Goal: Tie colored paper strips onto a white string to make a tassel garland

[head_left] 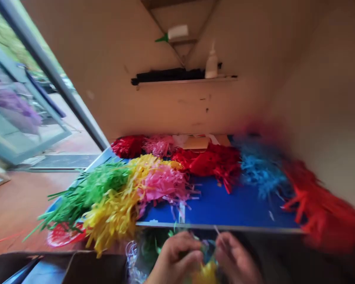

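Left hand: seen at the lower edge of the view, a little left of centre; the left hand (177,256) is curled, with its fingers closed on one side of a paper bunch (206,272).
Right hand: the right hand (235,258) is held just beside the bunch, fingers bent inward; it is closed on the bunch or nearly so, though the exact contact is hidden.
Held item: yellow, blue and green strips are seen in the bunch, which is held just below the near edge of the table. A thin stick (218,233) is seen rising between the hands; its hold cannot be told.
Beside hands: green strips (150,246) and clear plastic (133,262) are seen to the left, near a dark cardboard box (77,270).
Table: a blue table (225,209) is covered by fringed paper bunches.
Bunches: green (88,191), yellow (112,211), pink (164,183), red (207,159), blue (263,169) and blurred orange-red (322,207) are laid out, some overlapping.
Wall: a white bottle (212,63) is stood on a shelf (186,81).
Left side: a glass door (26,106) is seen standing open.
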Tool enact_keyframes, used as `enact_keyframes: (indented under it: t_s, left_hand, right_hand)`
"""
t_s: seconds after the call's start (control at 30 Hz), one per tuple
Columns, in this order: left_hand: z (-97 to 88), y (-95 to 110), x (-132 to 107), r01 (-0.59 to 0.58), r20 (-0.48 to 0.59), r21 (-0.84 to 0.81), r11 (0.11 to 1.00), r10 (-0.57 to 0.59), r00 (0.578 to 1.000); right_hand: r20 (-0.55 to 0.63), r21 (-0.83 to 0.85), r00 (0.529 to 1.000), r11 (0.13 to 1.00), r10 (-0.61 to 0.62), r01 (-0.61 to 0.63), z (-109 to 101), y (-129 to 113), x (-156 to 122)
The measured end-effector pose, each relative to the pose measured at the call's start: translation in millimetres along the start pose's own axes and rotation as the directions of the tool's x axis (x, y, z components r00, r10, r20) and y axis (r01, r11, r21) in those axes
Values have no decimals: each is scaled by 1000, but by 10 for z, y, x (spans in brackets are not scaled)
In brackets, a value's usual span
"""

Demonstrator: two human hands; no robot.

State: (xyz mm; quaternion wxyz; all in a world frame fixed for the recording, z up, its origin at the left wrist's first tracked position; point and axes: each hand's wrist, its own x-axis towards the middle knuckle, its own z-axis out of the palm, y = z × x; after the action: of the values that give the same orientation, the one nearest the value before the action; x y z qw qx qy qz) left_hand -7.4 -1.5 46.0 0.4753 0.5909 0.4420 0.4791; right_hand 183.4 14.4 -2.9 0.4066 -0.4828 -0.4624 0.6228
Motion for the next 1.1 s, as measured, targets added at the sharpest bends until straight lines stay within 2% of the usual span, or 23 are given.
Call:
enact_keyframes:
  t_s: [0.07,0.13,0.3,0.43,0.5,0.57,0.6,0.67,0.73,0.77,0.8,0.87,0.93,0.97,1.0,1.03,1.1]
  left_hand:
    - [267,-277,-23,210,-32,-322,923,-232,972]
    - [388,-426,8,306,-44,-475,825,-369,928]
    - [438,-453,71,351,-46,-556,753,-450,892]
    - [469,-451,50,350,-69,-572,742,-468,881]
    - [483,-455,41,353,-69,-560,750,-466,882]
    - [488,-453,31,327,-122,-493,806,-437,891]
    - [486,-451,23,291,-173,-423,858,-391,904]
    - [476,-447,-2,170,-264,-217,961,-225,938]
    - [464,-445,-30,43,-302,-52,998,-57,951]
    - [462,-443,-41,18,-311,-31,999,-27,950]
    - [463,-441,-48,41,-316,-64,997,-59,947]
    - [479,-433,-45,205,-272,-285,936,-284,919]
    - [511,-424,-20,392,-113,-548,738,-531,840]
    - [528,-422,-4,442,-43,-631,638,-597,801]
    - [541,-419,13,452,-21,-672,587,-625,781]
    - [549,-418,29,435,-54,-671,600,-625,779]
    - [541,-413,54,376,-188,-572,730,-562,806]
  right_hand:
    - [66,11,998,1000,-9,8,39,-29,47]
    - [114,11,993,1000,-22,21,53,-54,91]
    - [137,6,989,998,-63,62,30,-88,113]
    - [133,5,989,998,-57,57,5,-82,113]
    - [123,-20,990,997,-66,69,-5,-78,117]
    - [107,-60,990,994,-88,95,-10,-82,117]
    - [95,-89,990,990,-102,110,-10,-88,113]
    - [61,-154,989,978,-135,143,-5,-104,100]
    - [29,-192,985,967,-168,171,4,-124,83]
    - [21,-186,984,966,-177,177,9,-133,76]
    - [30,-159,985,972,-173,175,15,-141,72]
    - [117,-24,986,993,-115,119,29,-147,74]
    - [230,164,972,987,-42,4,45,-133,87]
    - [250,226,968,973,-16,-42,53,-120,94]
    - [228,242,974,969,-3,-54,59,-105,98]
    - [165,209,986,977,-5,-30,61,-90,100]
    - [20,37,998,998,-59,58,51,-74,94]
